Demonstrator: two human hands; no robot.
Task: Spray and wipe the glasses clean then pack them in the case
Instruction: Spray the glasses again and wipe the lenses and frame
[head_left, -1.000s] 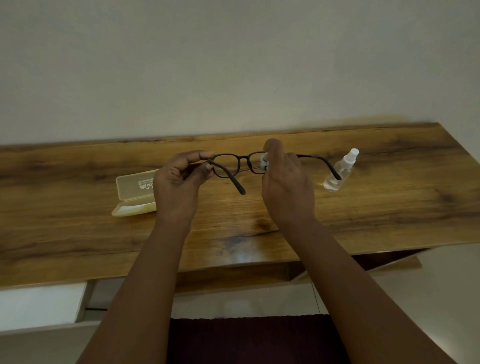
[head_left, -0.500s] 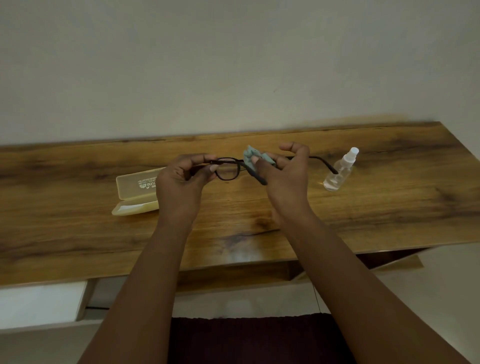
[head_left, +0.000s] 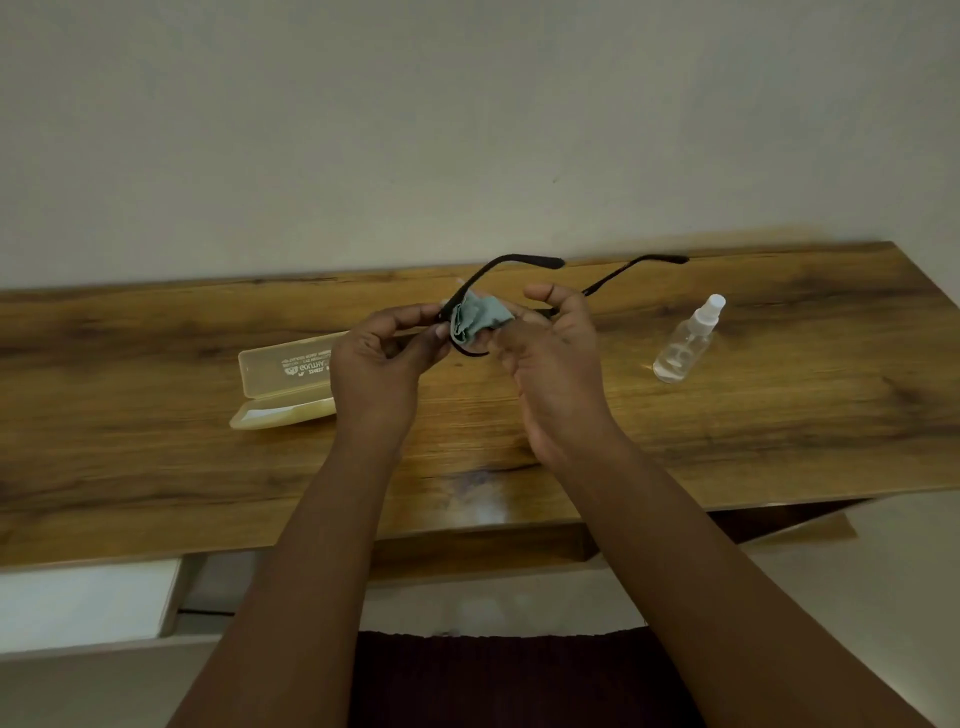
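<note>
Both hands (head_left: 376, 364) (head_left: 550, 358) raised, pinching glasses (head_left: 498, 270), cloth (head_left: 475, 317)

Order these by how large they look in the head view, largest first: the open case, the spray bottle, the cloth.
1. The case, open on the table, though the left hand hides one end.
2. The spray bottle.
3. The cloth, bunched against the glasses in the right hand; its full size is unsure.

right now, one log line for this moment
step: wiping | left hand: holds glasses | right hand: cloth on lens | case: open
</note>
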